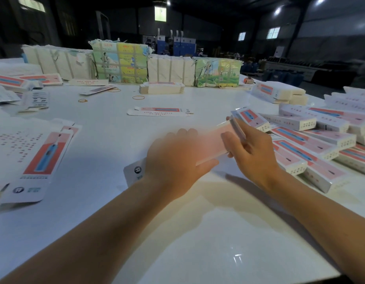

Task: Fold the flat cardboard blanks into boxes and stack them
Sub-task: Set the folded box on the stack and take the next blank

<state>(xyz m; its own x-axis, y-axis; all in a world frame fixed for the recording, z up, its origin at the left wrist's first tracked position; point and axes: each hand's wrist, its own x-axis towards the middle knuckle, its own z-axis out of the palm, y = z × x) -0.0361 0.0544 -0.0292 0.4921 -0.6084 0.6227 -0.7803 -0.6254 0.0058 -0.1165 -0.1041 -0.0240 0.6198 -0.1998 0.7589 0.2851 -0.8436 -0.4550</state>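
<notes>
A long pink-and-white cardboard blank [213, 143] is held above the white table [198, 232], blurred by motion. My left hand [173, 160] grips its near end, where a white flap with a round logo [136, 171] sticks out to the left. My right hand [251, 148] pinches its far end, fingers curled round the edge. A pile of folded pink-and-white boxes [312, 144] lies just right of my right hand. Flat blanks [37, 162] lie at the left, and a single flat blank [160, 112] rests mid-table.
Strapped bundles of printed card [120, 62] and white bundles [170, 69] stand along the table's far side. A short stack of blanks [162, 88] and loose rubber bands [138, 97] lie in front of them. More boxes [279, 93] sit at the far right.
</notes>
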